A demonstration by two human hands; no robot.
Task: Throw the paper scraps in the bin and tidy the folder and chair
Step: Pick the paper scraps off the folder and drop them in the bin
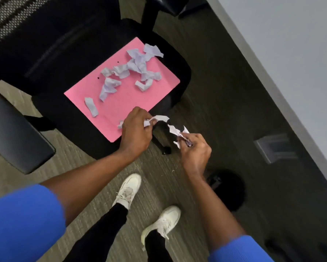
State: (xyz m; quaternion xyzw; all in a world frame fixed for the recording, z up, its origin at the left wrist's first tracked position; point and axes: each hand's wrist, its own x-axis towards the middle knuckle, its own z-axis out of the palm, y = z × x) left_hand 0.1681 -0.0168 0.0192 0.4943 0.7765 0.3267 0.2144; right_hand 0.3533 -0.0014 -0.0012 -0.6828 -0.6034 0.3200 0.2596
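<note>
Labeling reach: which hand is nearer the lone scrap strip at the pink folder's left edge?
Left. The left hand is over the folder's near corner, just right of that strip; the right hand is farther right, off the chair, over the floor.

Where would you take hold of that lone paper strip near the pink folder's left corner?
Pinch the paper strip across its narrow middle, coming straight down from above. It lies flat and apart from the other scraps on the pink folder, so fingers can close over its long edges.
</note>
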